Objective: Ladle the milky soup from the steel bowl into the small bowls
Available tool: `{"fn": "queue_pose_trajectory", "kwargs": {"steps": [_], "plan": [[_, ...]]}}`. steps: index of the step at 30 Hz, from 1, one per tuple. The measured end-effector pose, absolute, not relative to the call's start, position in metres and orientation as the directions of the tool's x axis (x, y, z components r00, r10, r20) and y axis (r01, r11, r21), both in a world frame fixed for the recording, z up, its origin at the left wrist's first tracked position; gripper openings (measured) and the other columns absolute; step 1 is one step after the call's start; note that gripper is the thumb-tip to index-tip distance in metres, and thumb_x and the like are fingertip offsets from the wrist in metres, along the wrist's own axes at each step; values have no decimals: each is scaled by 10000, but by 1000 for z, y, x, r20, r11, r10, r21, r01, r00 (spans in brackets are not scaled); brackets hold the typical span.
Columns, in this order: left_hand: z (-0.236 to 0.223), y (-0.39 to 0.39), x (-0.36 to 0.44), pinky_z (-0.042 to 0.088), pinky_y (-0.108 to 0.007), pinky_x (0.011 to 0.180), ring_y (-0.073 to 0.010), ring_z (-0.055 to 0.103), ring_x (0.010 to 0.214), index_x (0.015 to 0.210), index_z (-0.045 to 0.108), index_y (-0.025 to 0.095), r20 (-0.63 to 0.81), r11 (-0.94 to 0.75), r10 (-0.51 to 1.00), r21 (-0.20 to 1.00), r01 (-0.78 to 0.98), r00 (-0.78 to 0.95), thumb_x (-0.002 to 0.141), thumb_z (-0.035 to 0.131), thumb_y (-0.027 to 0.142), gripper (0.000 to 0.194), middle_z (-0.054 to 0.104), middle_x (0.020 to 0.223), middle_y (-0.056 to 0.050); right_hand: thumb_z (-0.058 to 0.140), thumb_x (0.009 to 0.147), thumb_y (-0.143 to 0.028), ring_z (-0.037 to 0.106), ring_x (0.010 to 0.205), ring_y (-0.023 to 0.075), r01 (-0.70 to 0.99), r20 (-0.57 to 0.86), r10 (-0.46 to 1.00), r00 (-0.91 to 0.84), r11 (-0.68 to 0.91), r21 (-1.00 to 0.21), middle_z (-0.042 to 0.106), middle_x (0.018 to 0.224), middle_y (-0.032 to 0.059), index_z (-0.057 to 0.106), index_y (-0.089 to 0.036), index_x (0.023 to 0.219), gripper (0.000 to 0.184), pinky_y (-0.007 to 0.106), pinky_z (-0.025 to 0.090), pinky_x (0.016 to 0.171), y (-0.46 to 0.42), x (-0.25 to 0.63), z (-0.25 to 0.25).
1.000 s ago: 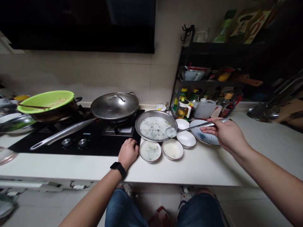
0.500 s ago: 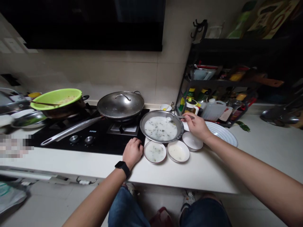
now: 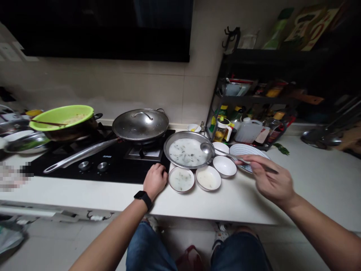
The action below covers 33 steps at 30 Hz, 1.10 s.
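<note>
Seen from the head camera, the right hand (image 3: 272,180) pinches the long handle of a steel ladle (image 3: 225,153), its bowl hanging over the rim of a round steel pan (image 3: 164,150) of milky soup. The left hand (image 3: 154,180), loosely curled and holding nothing, rests at the front edge of a black glass hob (image 3: 118,175), just beside a small white bowl (image 3: 169,180).
</note>
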<state>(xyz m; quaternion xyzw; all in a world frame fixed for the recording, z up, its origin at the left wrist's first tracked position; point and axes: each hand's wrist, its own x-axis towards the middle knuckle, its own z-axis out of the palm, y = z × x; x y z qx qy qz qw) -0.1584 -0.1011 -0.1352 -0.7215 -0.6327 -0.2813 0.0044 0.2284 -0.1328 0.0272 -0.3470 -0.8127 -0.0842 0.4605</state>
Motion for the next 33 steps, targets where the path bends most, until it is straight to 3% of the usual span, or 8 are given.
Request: {"fn": "queue_pose_trajectory", "kwargs": {"steps": [5,11,15,18,20,25,30,33], "plan": [[-135,-101,-159,513,-423,954,-277,631,1012,921,696,218,413,-202,909,343,917,46,955,522,187,180,705,1036,-99,551,1033,-212,827,909,224,668,690,624,-366,693,-272,840,968,52,744,-267,1096,210,340,691,838,-182,254,22],[-137,-101,-160,519,-431,958,-282,630,1014,935,706,218,422,-208,905,332,920,52,952,519,183,192,709,1052,-107,580,995,-303,830,872,262,621,551,745,-376,644,-447,845,968,61,773,-308,1011,194,391,700,787,-179,249,-10],[-137,-101,-160,516,-426,964,-281,633,1013,942,711,220,425,-206,904,323,924,53,948,521,179,194,706,1038,-102,620,991,-477,833,828,285,570,455,881,-132,443,-692,838,861,75,749,-276,1032,242,423,701,811,-170,239,-26],[-136,-101,-160,515,-425,961,-283,632,1016,948,712,220,421,-199,905,314,928,52,948,522,182,194,705,1039,-103,668,945,-599,828,741,298,360,250,965,84,204,-910,817,778,86,697,-253,995,351,429,710,763,-162,235,-31],[-135,-102,-159,513,-425,964,-285,630,1019,949,712,220,419,-198,906,313,929,52,947,522,182,194,704,1035,-102,727,901,-601,824,704,300,195,110,977,184,74,-978,802,746,93,674,-240,949,368,408,713,715,-154,236,-33],[-135,-102,-158,514,-430,968,-287,628,1021,956,710,209,420,-198,906,318,927,49,941,522,176,191,703,1035,-105,778,888,-412,822,679,292,-20,-93,948,303,-91,-996,776,695,89,671,-213,885,225,355,710,655,-143,244,-29],[-135,-102,-159,516,-430,963,-288,628,1015,951,708,210,421,-203,905,321,925,52,950,518,183,192,704,1035,-105,680,954,-261,815,647,265,-22,-113,929,353,-113,-993,772,664,110,661,-178,930,88,320,701,644,-145,248,-9],[-134,-102,-159,520,-434,957,-288,629,1010,945,710,210,424,-212,904,328,921,57,951,513,184,199,704,1029,-107,663,970,-253,816,647,259,-22,-110,929,352,-110,-994,771,662,124,657,-173,928,90,313,701,662,-141,250,6]]}}
